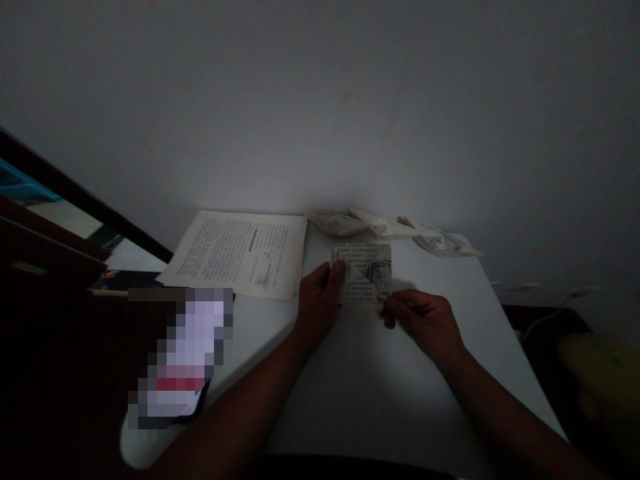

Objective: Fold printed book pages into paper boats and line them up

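Observation:
A small square of printed paper (364,270), partly folded with a diagonal crease, lies on the white table (370,387). My left hand (320,297) pinches its upper left corner with thumb and fingers closed. My right hand (423,320) grips the lower right corner, fingers curled together. Both forearms reach in from the bottom of the view.
An open stack of printed pages (240,252) lies at the left. Several folded paper shapes (395,230) line the table's far edge by the wall. A blurred-out object (183,353) sits at the table's left edge. Dark furniture stands left; dim floor lies right.

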